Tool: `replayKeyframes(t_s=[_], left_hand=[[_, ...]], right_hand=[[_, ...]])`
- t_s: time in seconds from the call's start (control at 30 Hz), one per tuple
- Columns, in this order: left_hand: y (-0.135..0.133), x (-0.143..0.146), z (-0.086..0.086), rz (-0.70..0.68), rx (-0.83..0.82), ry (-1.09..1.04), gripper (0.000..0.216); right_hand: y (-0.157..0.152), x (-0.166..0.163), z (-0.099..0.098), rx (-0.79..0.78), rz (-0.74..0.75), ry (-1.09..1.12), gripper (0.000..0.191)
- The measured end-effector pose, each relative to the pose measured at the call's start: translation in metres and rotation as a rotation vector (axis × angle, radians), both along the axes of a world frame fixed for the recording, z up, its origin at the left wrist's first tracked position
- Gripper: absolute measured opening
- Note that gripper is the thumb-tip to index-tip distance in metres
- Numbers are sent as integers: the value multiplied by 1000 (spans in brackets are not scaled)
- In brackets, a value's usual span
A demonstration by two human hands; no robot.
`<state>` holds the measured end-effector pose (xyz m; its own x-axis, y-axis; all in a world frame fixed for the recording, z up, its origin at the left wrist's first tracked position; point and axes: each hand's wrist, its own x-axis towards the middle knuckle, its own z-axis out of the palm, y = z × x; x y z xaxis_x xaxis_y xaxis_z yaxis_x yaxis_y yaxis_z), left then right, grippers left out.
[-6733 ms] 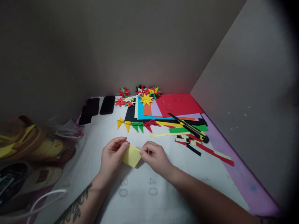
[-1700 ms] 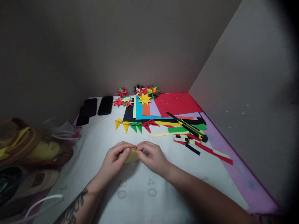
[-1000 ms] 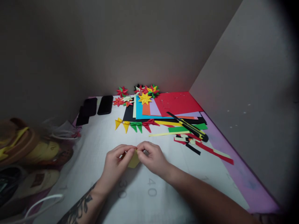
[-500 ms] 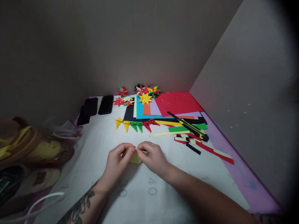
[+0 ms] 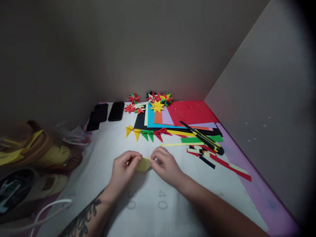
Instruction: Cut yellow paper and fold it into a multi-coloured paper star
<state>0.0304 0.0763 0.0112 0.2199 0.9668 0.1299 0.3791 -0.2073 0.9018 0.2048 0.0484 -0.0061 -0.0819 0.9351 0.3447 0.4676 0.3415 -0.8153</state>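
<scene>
With our left hand [image 5: 125,167] we pinch the left end of a small, flat, pale-yellow piece of paper [image 5: 144,165]; our right hand [image 5: 166,165] pinches its right corner. We have this paper over the white, number-printed tabletop [image 5: 145,222], nearer to us than the black-and-yellow utility knife [image 5: 207,140] and left of it. Under the knife lies a flat green paper strip [image 5: 189,140]; farther back and left of the knife, a bright yellow, many-pointed paper star [image 5: 157,106].
</scene>
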Motion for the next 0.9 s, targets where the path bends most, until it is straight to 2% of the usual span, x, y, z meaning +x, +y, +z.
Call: replayKeyframes(t_s=[0.13, 0.37, 0.57, 0.73, 0.9], left_hand=[[-4, 6, 6, -129, 53, 57, 12], [4, 5, -2, -15, -253, -96, 17], [4, 1, 0, 33, -311, -171, 23], [5, 4, -4, 86, -353, -210, 23], [2, 8, -9, -55, -415, -197, 22]], right_hand=[[0, -4, -1, 82, 22, -38, 14], [-2, 4, 6, -25, -164, 244, 18], [-5, 6, 3, -43, -164, 307, 18], [-3, 3, -3, -147, -152, 383, 21], [-3, 2, -10, -211, -158, 472, 23]])
